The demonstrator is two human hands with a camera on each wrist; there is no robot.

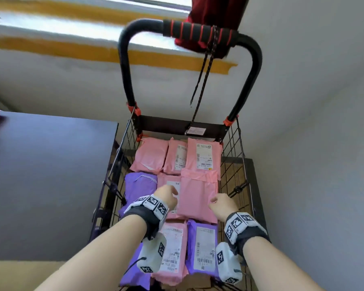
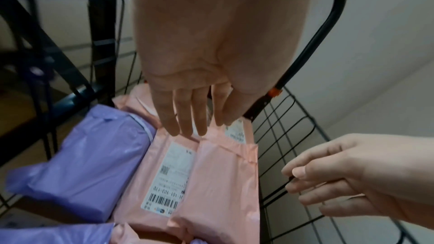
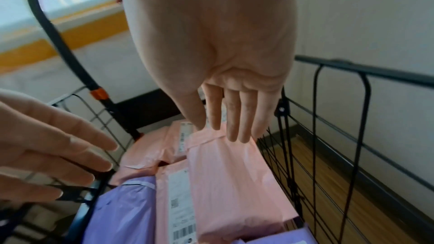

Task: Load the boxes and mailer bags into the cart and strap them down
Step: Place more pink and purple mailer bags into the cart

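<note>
The black wire cart (image 1: 233, 164) is filled with pink and purple mailer bags lying flat. A plain pink bag (image 1: 198, 196) lies on top in the middle, a labelled pink bag (image 2: 169, 173) beside it, and a purple bag (image 1: 139, 185) to the left. My left hand (image 1: 166, 195) and right hand (image 1: 221, 204) hang over the middle bags, both holding nothing. In the wrist views the left hand's fingers (image 2: 187, 123) and the right hand's fingers (image 3: 232, 127) point down, relaxed, at the pink bags; whether they touch I cannot tell. A black bungee cord (image 1: 204, 74) hangs from the cart handle (image 1: 198, 30).
A dark table (image 1: 51, 175) stands close against the cart's left side. A grey wall is on the right, with wooden floor (image 3: 328, 183) below it. Red cloth (image 1: 214, 9) hangs behind the handle. Brown cardboard (image 1: 195, 282) shows under the nearest bags.
</note>
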